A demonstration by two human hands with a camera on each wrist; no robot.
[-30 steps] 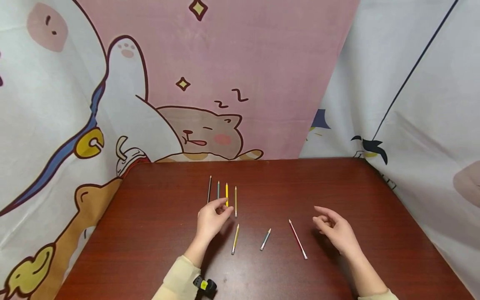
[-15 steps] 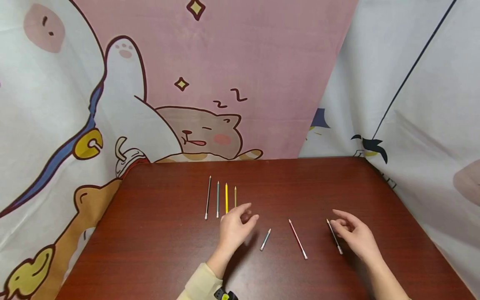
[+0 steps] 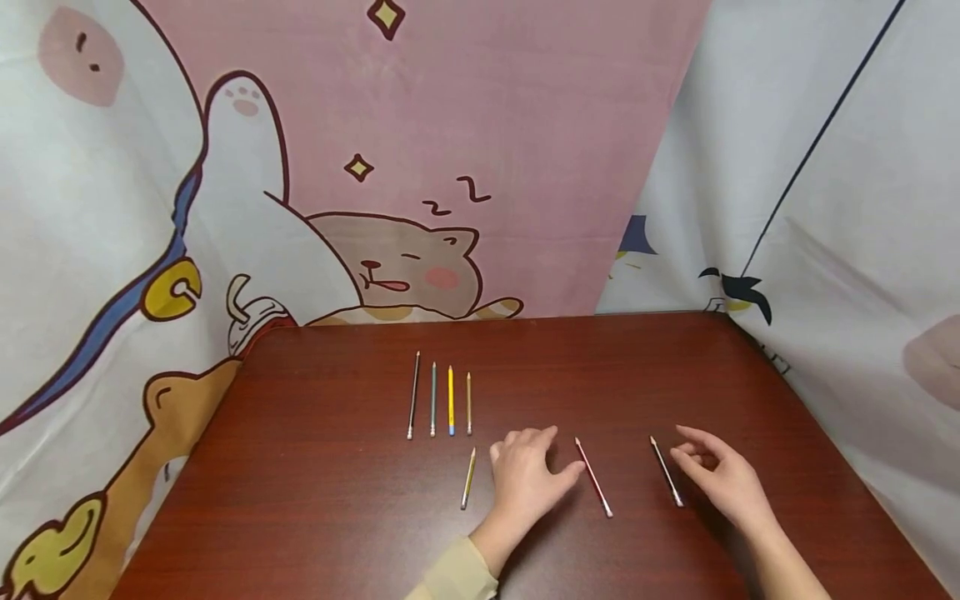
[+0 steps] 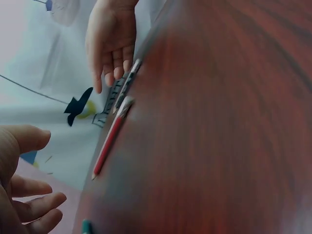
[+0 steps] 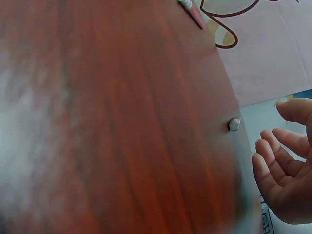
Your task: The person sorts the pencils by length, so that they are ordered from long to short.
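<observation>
My left hand (image 3: pixel 525 479) hovers over the middle of the table with fingers and thumb spread, holding nothing. Its thumb reaches close to a red pencil (image 3: pixel 594 479); a short yellow pencil (image 3: pixel 468 479) lies on its other side. The short blue-green pencil is hidden beneath this hand in the head view, though the tip of a teal pencil (image 4: pixel 87 227) shows in the left wrist view. To the right, my right hand (image 3: pixel 726 483) hangs loosely curled beside a dark pencil (image 3: pixel 666 472). Nothing is between its fingers; that pencil lies apart from them on the table.
A row of pencils stands side by side farther back on the left: black (image 3: pixel 413 396), teal (image 3: pixel 433 400), yellow (image 3: pixel 451 400) and tan (image 3: pixel 469 404). The brown wooden table (image 3: pixel 315 500) meets a printed cloth backdrop (image 3: pixel 555 167) along its far edge.
My left hand has moved right and nearer, from the pencil row past the short yellow pencil, its fingers spreading. My right hand has drawn rightward, uncovering the dark pencil.
</observation>
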